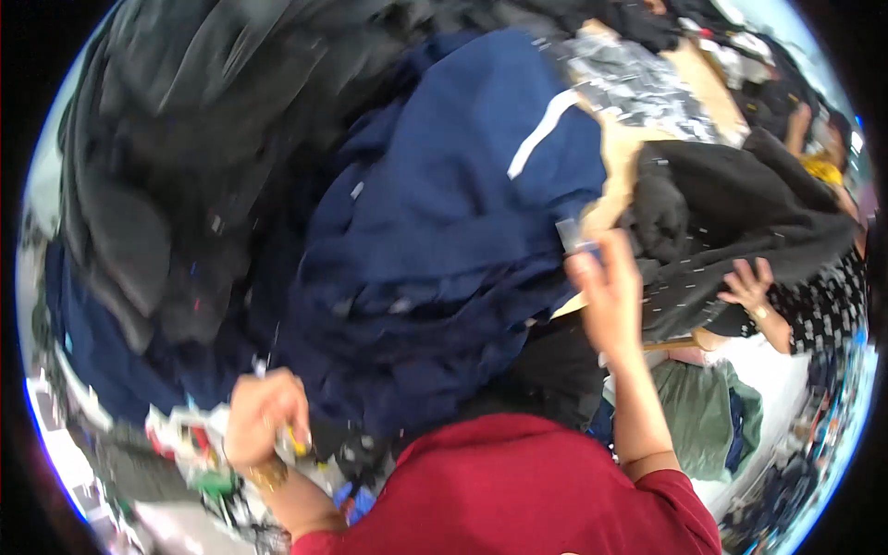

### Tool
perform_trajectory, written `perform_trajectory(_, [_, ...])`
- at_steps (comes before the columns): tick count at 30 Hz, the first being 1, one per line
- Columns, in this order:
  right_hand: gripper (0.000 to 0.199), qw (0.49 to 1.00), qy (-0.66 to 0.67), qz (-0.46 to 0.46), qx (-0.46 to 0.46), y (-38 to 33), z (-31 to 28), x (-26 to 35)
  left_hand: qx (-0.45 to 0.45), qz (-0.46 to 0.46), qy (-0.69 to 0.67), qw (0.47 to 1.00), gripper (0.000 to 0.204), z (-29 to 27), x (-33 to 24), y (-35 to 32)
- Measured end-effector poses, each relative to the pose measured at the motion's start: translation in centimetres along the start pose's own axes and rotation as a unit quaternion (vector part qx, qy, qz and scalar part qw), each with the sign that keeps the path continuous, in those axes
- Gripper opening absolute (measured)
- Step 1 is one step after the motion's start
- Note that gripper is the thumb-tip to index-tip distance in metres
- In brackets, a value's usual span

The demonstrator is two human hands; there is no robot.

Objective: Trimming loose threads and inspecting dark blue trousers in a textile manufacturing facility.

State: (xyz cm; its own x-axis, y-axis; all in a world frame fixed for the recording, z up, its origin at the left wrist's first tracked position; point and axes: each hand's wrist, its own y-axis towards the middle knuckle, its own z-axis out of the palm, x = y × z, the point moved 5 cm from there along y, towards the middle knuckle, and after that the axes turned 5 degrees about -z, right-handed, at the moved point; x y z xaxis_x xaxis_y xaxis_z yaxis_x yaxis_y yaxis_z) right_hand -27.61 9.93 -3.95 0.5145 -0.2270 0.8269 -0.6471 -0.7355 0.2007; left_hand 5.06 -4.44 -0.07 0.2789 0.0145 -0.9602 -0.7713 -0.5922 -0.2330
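Note:
A navy garment point(462, 185) with a white stripe lies bunched before me on a pile of dark cloth. At its right edge my right hand point(610, 287) is closed in a pinch on the cloth, beside a small pale tag point(568, 235); motion blurs the fingertips. Lower left, by the pile's near edge, my left hand point(266, 418) is curled closed. A small yellow piece point(298, 440) shows under its fingers and a silvery tip above it, but what it holds I cannot make out.
Black garments point(185, 139) are heaped at left and back. Another person's hand point(747, 285) rests by a black garment point(740, 213) on the right. Pale tabletop point(622, 166) shows between the cloths, near a grey patterned bundle point(638, 79). Green cloth point(698, 416) lies lower right.

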Motion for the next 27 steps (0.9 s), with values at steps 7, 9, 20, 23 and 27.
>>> perform_trajectory(7, [0.024,0.986,0.141,-0.019,0.084,-1.3,0.6,0.1,-0.370,-0.048,0.164,0.913,0.017,-2.5,2.4,0.0])
perform_trajectory(9, [0.026,0.988,0.115,-0.053,0.085,-0.8,1.6,1.2,-0.409,-0.005,0.188,0.893,0.017,-1.7,1.4,0.9])
perform_trajectory(20, [0.008,0.982,0.047,-0.116,0.140,-0.3,3.9,5.9,-0.313,0.135,0.451,0.825,0.015,3.8,-2.7,6.5])
perform_trajectory(23, [0.009,0.981,0.047,-0.117,0.144,-0.7,3.6,5.4,-0.310,0.129,0.465,0.819,0.011,3.5,-1.7,7.2])
perform_trajectory(27, [0.008,0.986,0.042,-0.101,0.128,-0.6,2.6,4.5,-0.316,0.150,0.319,0.881,0.010,1.1,-1.6,6.2])
